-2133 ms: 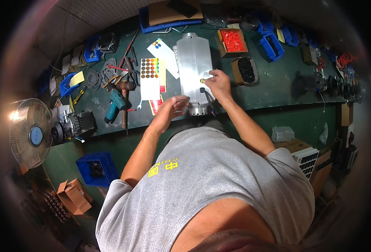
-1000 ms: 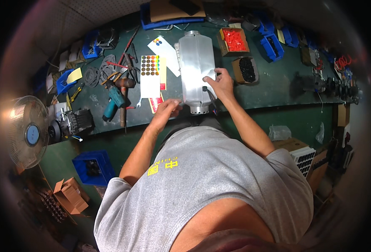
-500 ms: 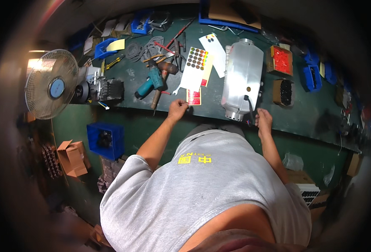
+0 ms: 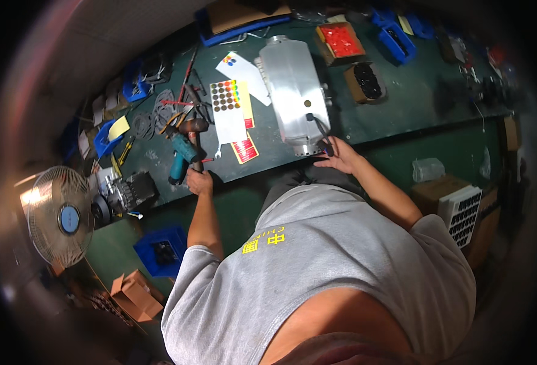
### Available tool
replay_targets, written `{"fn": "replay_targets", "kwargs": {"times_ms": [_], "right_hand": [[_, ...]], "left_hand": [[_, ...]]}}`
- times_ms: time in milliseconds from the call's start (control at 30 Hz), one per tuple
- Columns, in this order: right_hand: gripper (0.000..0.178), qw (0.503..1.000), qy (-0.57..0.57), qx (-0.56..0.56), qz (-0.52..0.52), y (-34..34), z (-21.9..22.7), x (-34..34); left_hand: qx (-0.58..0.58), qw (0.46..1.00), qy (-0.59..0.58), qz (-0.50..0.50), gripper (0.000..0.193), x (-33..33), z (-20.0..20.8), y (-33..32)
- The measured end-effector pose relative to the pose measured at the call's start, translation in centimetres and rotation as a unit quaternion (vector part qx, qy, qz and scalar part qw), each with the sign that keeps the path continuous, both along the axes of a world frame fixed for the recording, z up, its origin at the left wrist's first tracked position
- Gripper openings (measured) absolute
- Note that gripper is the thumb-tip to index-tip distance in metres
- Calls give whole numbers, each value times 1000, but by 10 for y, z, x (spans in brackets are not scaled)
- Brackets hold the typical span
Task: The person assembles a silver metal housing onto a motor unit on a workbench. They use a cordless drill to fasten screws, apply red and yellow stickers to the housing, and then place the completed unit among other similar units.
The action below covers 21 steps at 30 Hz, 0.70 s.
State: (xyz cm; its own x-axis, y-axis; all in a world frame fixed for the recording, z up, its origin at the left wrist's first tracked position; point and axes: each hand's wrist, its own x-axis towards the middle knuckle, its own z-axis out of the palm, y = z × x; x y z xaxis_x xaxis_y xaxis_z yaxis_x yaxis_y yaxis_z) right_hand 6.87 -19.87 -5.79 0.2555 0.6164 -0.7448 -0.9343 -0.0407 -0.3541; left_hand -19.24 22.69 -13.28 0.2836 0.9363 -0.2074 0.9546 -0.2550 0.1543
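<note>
Left of the silver housing (image 4: 296, 79) on the counter (image 4: 402, 115), your left hand (image 4: 200, 182) has fingers curled round the hammer (image 4: 194, 126); at the housing's near end, your right hand (image 4: 342, 157) meets the black cable (image 4: 321, 126), grip unclear.

Lt grey tee (image 4: 341, 261), short slvs (image 4: 197, 271), yel. chest lettering (image 4: 276, 239), dk trousers (image 4: 336, 177)

We've got smooth bare metal on the silver housing (image 4: 293, 79), catching the light with a satin gleam! Left of it, shiny rainbow foil dots (image 4: 225, 95) on a white paper sheet (image 4: 229, 126). Further left, we see matt teal plastic on the drill (image 4: 184, 148) and dull brown wood on the hammer handle (image 4: 197, 165). Far right, glossy red plastic pieces (image 4: 341, 40) in a dull cardboard box (image 4: 349, 59), and nearest us, matt grey cloth on the shirt (image 4: 335, 243).
</note>
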Motion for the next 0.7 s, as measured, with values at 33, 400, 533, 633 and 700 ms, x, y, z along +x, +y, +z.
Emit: {"fn": "replay_targets", "kwargs": {"times_ms": [33, 400, 533, 633, 700], "right_hand": [[38, 1000, 2, 17, -6, 2, -5, -2], [25, 997, -29, 31, 60, 10, -3, -8], [35, 996, -44, 33, 75, 8, -8, -7], [42, 992, -57, 40, 101, 9, -2, -7], [46, 991, -66, 42, 107, 10, -5, -6]], "left_hand": [[8, 999, -21, -28, 46, 1, 3, 3], [-96, 970, -209, 78, 42, 15, 3, -43], [-179, 904, -386, 43, 29, 38, 73, -130], [-245, 866, -435, 2, 18, 54, 133, -188], [-247, 833, -483, -106, 10, 72, 166, -217]]}}
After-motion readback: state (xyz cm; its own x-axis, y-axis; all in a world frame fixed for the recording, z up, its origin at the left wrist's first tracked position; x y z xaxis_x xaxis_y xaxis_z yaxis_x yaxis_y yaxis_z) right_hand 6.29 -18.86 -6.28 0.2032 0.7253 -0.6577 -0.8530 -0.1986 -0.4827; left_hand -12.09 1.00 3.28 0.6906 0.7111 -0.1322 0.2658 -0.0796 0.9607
